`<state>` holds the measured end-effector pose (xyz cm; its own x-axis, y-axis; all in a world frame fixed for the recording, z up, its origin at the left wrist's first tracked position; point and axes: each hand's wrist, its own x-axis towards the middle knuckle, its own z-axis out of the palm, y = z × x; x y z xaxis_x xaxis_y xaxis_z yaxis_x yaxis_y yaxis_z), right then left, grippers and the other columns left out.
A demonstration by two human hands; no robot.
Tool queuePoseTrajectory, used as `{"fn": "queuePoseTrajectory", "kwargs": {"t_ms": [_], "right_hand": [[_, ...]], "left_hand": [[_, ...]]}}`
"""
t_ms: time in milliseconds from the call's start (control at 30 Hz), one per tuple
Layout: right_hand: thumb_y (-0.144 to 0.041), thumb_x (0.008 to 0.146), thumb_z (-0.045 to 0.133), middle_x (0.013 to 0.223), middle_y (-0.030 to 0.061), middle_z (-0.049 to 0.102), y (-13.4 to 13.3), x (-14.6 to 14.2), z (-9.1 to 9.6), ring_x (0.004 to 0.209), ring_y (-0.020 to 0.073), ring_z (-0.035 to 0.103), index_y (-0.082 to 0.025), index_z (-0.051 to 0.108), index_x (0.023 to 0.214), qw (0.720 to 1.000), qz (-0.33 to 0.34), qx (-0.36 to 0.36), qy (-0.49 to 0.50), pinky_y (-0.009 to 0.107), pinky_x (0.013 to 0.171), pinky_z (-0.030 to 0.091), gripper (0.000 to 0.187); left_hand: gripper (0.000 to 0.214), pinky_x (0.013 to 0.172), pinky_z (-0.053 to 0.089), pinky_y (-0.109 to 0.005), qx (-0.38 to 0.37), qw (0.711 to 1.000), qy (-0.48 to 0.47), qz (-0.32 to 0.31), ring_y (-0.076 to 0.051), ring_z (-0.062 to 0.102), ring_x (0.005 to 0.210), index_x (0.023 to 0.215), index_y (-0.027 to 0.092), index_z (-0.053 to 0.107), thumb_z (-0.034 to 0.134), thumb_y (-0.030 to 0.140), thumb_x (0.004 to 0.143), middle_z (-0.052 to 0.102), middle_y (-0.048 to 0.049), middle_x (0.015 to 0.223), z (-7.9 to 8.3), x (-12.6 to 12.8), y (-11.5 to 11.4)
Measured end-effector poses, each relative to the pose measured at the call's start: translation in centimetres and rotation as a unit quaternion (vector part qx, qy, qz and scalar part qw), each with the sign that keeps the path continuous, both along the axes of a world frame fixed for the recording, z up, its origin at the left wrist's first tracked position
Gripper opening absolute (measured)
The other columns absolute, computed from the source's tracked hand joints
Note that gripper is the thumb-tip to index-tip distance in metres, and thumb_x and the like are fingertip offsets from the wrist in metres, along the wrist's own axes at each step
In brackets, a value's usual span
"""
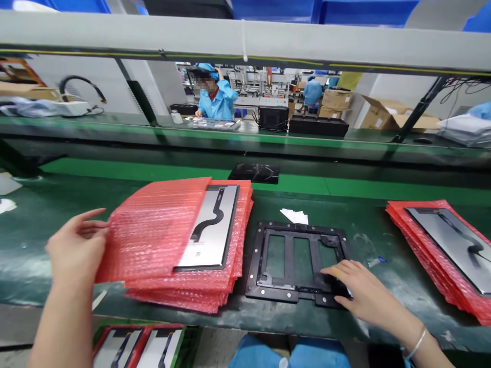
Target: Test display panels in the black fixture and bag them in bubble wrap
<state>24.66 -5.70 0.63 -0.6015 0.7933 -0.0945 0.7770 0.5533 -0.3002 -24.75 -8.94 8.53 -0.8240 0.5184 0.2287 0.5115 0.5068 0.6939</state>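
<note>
Green desk (57,197), near its front edge: left grip (80,248) pinches flat red bubble-wrap sleeve (151,232), probably soft, best edge-held; right grip (362,289) unclear.

silver bangle (417,344), blue clothing (256,352)

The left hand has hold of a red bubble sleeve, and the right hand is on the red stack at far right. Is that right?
Not quite: the right hand is at the black frame, not the red stack. The head view shows it. The left hand does hold a red bubble sleeve.
</note>
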Motion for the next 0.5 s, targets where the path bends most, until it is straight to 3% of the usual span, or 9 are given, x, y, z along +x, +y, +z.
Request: {"fn": "queuePoseTrajectory", "kwargs": {"t_ms": [100,200,367,500], "right_hand": [[-0.013,0.077,0.067,0.108,0.0083,0.070,0.1,-0.1,0.3,0.105,0.0276,0.061,-0.022,0.065,0.119,1.000,-0.014,-0.015,0.004,0.047,0.099,0.043,0.044],[-0.015,0.078,0.069,0.109,0.0097,0.071,0.4,-0.3,0.4,0.104,0.0283,0.063,-0.020,0.066,0.117,0.999,-0.018,-0.026,0.013,0.048,0.098,0.044,0.040],[-0.015,0.077,0.068,0.115,0.0105,0.069,0.8,-0.3,-0.3,0.105,0.0288,0.064,-0.021,0.067,0.113,0.999,-0.015,-0.019,0.030,0.047,0.096,0.046,0.037],[-0.015,0.077,0.068,0.115,0.0100,0.070,1.0,-0.2,-0.4,0.105,0.0289,0.065,-0.021,0.068,0.113,0.999,-0.014,-0.021,0.026,0.046,0.096,0.047,0.037]], "left_hand": [[0.058,0.080,0.047,-0.026,-0.029,0.998,0.035,0.041,-0.015,0.053,0.074,0.119,0.009,0.061,0.041,0.015,0.065,0.063,-0.0016,0.082,0.1,-2.3,-0.7],[0.046,0.081,0.045,-0.027,-0.073,0.994,0.067,0.037,-0.017,0.051,0.073,0.098,0.015,0.067,0.040,0.015,0.061,0.053,0.0017,0.067,-0.4,-3.7,-1.5],[0.021,0.079,0.044,-0.028,-0.140,0.984,0.103,-0.025,-0.020,0.052,0.075,0.068,0.024,0.062,0.043,0.019,0.061,0.048,0.0007,0.066,-2.5,-4.3,-2.5],[0.017,0.085,0.044,-0.030,-0.175,0.976,0.106,-0.070,-0.022,0.055,0.082,0.058,0.024,0.061,0.045,0.021,0.064,0.054,-0.0020,0.071,-3.1,-4.3,-2.2]]}}
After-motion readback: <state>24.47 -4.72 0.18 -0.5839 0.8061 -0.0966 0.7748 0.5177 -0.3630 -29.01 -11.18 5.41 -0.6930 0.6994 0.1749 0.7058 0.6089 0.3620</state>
